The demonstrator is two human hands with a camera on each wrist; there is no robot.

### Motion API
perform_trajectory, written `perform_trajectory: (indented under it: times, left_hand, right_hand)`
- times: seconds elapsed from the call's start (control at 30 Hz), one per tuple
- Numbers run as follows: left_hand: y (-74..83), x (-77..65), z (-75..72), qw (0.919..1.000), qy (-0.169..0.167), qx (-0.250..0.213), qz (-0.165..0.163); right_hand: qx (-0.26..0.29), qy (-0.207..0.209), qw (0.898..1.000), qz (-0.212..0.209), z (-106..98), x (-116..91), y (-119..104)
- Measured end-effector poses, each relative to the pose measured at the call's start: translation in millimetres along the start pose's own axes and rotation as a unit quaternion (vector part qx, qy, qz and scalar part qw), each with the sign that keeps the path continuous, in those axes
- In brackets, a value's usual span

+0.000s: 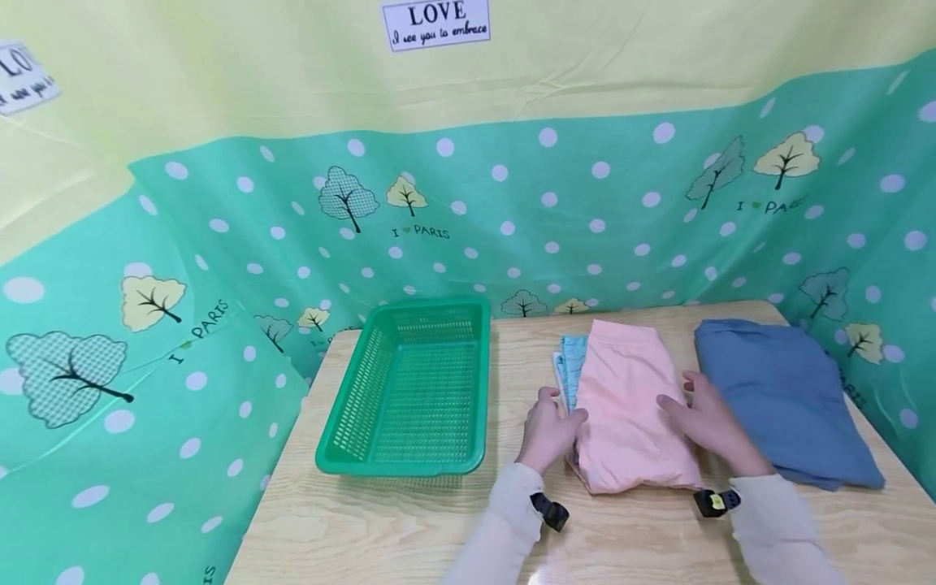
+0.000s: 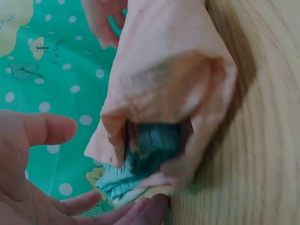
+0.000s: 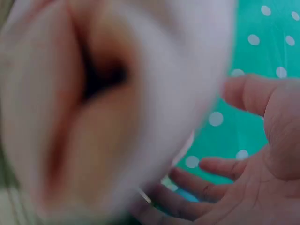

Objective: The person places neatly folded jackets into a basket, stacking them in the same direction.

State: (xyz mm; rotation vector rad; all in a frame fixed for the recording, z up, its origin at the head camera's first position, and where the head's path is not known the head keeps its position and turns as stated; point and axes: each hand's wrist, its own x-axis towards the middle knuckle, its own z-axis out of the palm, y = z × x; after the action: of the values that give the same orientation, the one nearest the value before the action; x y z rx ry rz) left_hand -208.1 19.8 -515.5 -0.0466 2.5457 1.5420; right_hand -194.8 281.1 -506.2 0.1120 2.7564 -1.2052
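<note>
Your left hand (image 1: 547, 429) and right hand (image 1: 715, 422) are spread beside the pink garment (image 1: 630, 406), right of frame centre; gripping only its top layer could let the light-blue cloth (image 1: 574, 357) beneath slip out.

A green perforated basket (image 1: 400, 469) is standing on the left of the wood-grain tabletop (image 1: 395, 536), while a folded blue cloth (image 1: 782, 398) is lying toward the right edge. Behind them, a yellow-and-green curtain (image 1: 522, 166) is hanging, showing pale dots (image 1: 445, 147), printed trees (image 1: 347, 195) and a "LOVE" label (image 1: 437, 24).
</note>
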Motion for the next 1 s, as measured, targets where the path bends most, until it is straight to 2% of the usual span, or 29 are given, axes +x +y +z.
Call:
perform_trajectory:
  times: [0.17,0.4,0.53,0.73,0.8,0.9,1.0]
  left_hand:
    - [2.4,6.3,6.8,0.9985,-0.023,-0.038,-0.032]
    - [0.4,16.7,13.2,0.9922,0.001,-0.112,-0.056]
    - [-1.9,21.7,16.5,0.9845,0.009,-0.158,-0.076]
    - [-5.1,25.0,22.5,0.9648,0.013,-0.233,-0.121]
    - [-6.7,26.1,23.9,0.9602,0.013,-0.246,-0.131]
    - [-9.5,27.9,24.2,0.9576,0.007,-0.255,-0.134]
    - [-13.0,28.9,23.0,0.9595,-0.011,-0.249,-0.13]
  right_hand:
    - [0.025,0.0,0.999,0.03,4,2,3]
    - [0.074,-0.015,0.995,0.065,8,3,4]
    - [0.093,-0.001,0.993,0.078,10,5,7]
    - [0.114,0.018,0.989,0.093,15,7,10]
    - [0.132,0.016,0.986,0.102,17,8,11]
    - [0.158,0.005,0.98,0.118,21,9,12]
    - [0.173,-0.003,0.977,0.127,25,10,15]
